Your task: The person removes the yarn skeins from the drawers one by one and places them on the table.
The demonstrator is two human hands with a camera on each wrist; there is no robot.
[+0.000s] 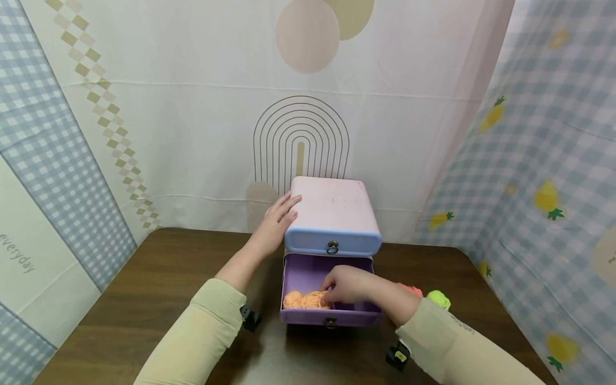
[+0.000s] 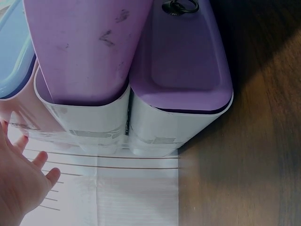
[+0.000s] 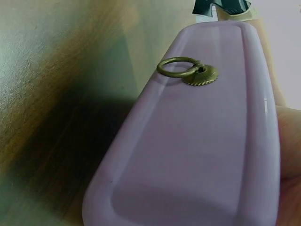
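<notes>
A small drawer cabinet [image 1: 332, 206] with a pale pink top stands at the back of the table. Its blue upper drawer [image 1: 308, 241] is closed, while the purple drawer [image 1: 308, 267] below is pulled out. Orange yarn [image 1: 300, 300] lies at the front left inside the purple drawer. My right hand [image 1: 348, 284] reaches down into this drawer, its fingers curled and pinching the yarn's right end. In the right wrist view the drawer front [image 3: 197, 141] hides most of that hand. With fingers extended, my left hand [image 1: 279, 219] rests against the cabinet's upper left edge.
Coral yarn [image 1: 410, 290] and neon yellow yarn [image 1: 438, 299] lie on the brown table [image 1: 192, 256] right of the cabinet, partly behind my right forearm. Another purple drawer [image 2: 183, 56] sits closed at the bottom. A printed curtain [image 1: 202, 144] hangs directly behind the cabinet.
</notes>
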